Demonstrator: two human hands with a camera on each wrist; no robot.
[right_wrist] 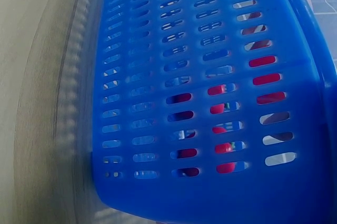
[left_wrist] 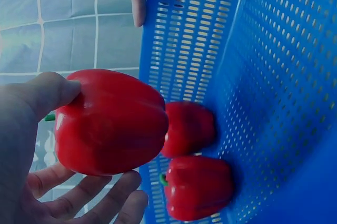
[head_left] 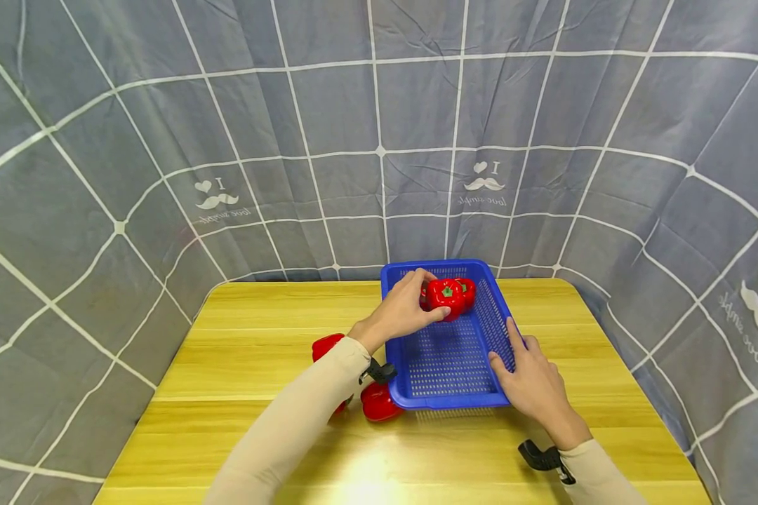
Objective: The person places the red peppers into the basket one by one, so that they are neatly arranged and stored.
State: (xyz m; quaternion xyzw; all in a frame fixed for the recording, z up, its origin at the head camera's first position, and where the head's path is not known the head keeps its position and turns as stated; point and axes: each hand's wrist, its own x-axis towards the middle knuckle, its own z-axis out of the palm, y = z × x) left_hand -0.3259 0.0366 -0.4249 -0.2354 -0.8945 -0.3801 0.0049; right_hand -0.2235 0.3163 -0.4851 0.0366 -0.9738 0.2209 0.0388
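Observation:
My left hand (head_left: 407,306) holds a red bell pepper (head_left: 445,296) with a green stem, thumb on one side and fingers on the other. In the left wrist view this pepper (left_wrist: 110,123) is held above two more red bell peppers (left_wrist: 200,188) inside the blue plastic basket (head_left: 448,365). At the basket's right side, my right hand (head_left: 533,379) grips the rim, its thumb over the inner side. The right wrist view shows the slotted basket wall (right_wrist: 158,97) close up, with red showing through the slots.
Left of the basket, a red bell pepper (head_left: 380,403) lies on the wooden table (head_left: 259,365) by the near corner. Another red pepper (head_left: 326,345) is partly hidden by the left forearm, with more red beside it. A grey checked curtain (head_left: 328,182) surrounds the table's back and sides.

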